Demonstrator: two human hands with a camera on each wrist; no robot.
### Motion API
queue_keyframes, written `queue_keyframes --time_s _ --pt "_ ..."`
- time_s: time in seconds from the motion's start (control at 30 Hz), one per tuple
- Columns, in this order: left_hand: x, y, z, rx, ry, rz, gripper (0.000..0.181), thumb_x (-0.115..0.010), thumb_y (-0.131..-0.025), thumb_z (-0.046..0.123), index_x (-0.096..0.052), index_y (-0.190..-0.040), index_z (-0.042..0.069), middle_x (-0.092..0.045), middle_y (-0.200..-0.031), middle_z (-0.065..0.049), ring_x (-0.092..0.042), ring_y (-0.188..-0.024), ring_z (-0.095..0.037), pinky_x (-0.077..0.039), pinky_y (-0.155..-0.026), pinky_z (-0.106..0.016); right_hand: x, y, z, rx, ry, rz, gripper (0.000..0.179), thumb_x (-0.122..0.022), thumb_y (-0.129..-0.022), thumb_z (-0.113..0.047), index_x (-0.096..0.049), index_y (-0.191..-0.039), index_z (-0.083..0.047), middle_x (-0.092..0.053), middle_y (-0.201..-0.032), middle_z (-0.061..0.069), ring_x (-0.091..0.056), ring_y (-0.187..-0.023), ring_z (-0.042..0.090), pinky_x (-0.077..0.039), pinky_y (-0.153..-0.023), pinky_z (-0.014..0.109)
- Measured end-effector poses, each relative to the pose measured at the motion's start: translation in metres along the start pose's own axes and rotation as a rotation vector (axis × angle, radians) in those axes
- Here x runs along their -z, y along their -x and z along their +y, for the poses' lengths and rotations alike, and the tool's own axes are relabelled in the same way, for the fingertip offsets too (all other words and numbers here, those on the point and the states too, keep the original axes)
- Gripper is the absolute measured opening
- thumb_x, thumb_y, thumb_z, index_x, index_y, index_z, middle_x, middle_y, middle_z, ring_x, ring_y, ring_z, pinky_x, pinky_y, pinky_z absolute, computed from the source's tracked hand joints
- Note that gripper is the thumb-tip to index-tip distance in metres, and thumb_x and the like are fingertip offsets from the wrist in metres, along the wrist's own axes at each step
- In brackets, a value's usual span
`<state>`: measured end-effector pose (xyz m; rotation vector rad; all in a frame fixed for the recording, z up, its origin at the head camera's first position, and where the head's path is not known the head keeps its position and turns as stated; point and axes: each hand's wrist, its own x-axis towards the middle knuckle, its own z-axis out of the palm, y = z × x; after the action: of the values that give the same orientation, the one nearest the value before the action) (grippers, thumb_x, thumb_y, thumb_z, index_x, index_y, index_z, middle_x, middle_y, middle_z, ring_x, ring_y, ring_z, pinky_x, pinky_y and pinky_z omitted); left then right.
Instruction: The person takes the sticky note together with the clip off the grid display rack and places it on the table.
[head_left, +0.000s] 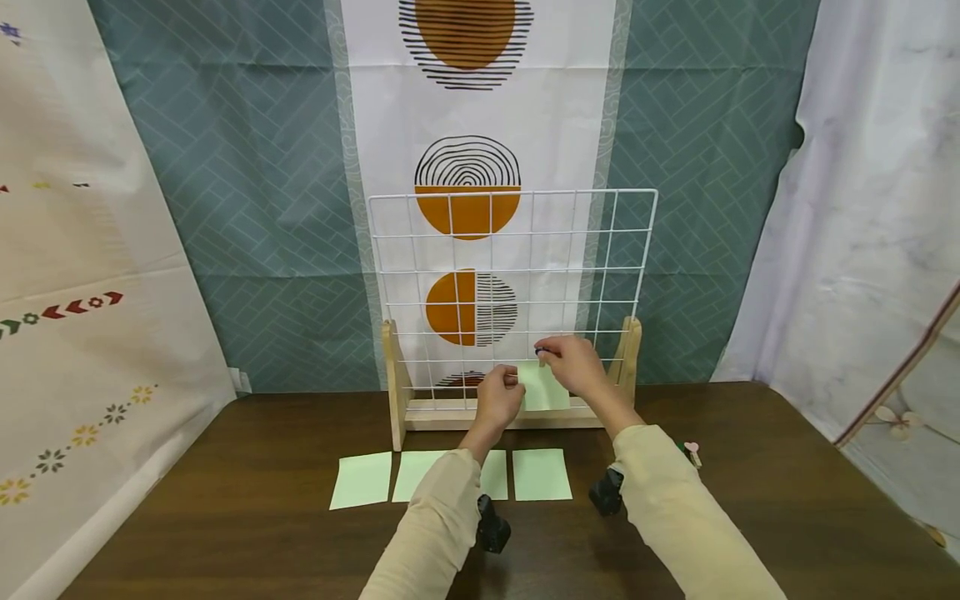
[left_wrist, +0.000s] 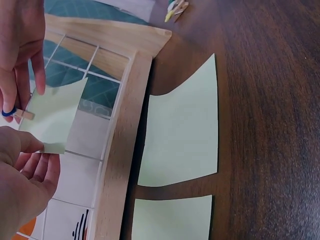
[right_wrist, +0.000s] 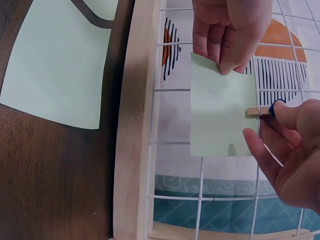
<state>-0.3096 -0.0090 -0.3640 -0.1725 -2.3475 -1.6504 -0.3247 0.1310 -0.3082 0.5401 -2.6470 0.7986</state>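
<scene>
Both arms reach forward to the grid. The left hand pinches the note's corner against the wires; the right hand pinches a clothespin on its top edge.

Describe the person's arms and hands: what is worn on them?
Both arms are in long beige sleeves, left sleeve and right sleeve. The left hand and right hand are bare, without gloves. A small black camera unit hangs under each wrist.
</scene>
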Motion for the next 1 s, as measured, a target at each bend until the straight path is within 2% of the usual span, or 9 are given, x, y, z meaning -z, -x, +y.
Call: queue_keyframes --time_s 0.53,0.77,0.87,1.0 --pt "0.001 -0.002 -0.001 0.021 -0.004 0.053 0.020 -0.061 -0.087 -0.002 -0.064 -0.107 -0.006 -0.065 -0.094 -0.015 -0.062 -0.092 -0.030 -0.052 -0.076 -0.036 -0.004 -0.001 0.002 0.045 0.043 0.089 0.019 -0.066 -0.091 -0.009 -0.074 -0.106 -0.002 -0.072 -0.097 0.012 -0.065 -0.083 0.029 -0.050 -0.066 0.039" --pt "0.001 -0.002 0.002 0.032 0.019 0.042 0.020 -0.061 -0.088 -0.003 -0.064 -0.107 -0.006 -0.065 -0.094 -0.015 -0.062 -0.092 -0.029 -0.053 -0.074 -0.035 -0.009 0.000 0.010 0.072 0.014 0.170 0.017 -0.068 -0.088 -0.008 -0.075 -0.103 -0.002 -0.072 -0.092 0.013 -0.054 -0.060 0.022 -0.039 -0.052 0.030" --pt "0.001 -0.003 0.002 0.044 0.021 0.042 0.020 -0.061 -0.088 -0.002 -0.064 -0.107 -0.006 -0.065 -0.095 -0.015 -0.061 -0.092 -0.029 -0.053 -0.074 -0.035 -0.011 0.001 0.011 0.090 0.027 0.197 0.017 -0.068 -0.088 -0.007 -0.075 -0.102 -0.002 -0.072 -0.091 0.014 -0.055 -0.059 0.021 -0.039 -0.051 0.030" --pt "0.000 -0.003 0.002 0.057 0.028 0.034 0.020 -0.061 -0.089 -0.001 -0.064 -0.108 -0.006 -0.065 -0.096 -0.015 -0.061 -0.092 -0.028 -0.053 -0.075 -0.035 -0.014 0.001 0.013 0.117 0.042 0.256 0.016 -0.070 -0.086 -0.007 -0.076 -0.100 -0.002 -0.072 -0.087 0.013 -0.063 -0.063 0.026 -0.047 -0.054 0.035"
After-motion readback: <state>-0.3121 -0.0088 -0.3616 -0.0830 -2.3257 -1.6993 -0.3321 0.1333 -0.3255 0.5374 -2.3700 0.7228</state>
